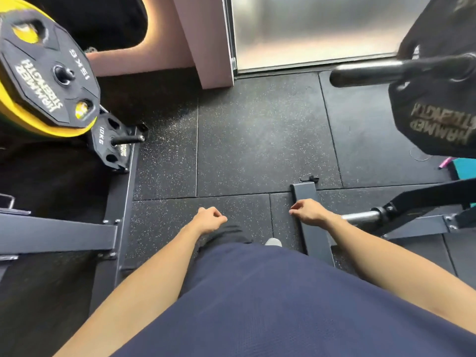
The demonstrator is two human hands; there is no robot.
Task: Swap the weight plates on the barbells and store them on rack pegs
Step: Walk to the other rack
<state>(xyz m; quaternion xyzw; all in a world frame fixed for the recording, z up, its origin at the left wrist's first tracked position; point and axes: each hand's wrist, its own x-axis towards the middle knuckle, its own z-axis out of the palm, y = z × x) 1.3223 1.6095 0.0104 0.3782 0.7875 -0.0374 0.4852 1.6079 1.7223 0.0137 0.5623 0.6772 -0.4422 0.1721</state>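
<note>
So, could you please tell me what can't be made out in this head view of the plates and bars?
- Yellow plate: weight marking hidden by the black 15KG plate in front; the left edge crops it.
- Black plate at right: blurred, cropped by the right edge, no weight legible.
- Barbell sleeve: its end hidden behind the right hand.
- 10KG plate: brand lettering too small and foreshortened.
- Left hand: loosely curled, holding nothing.
</note>
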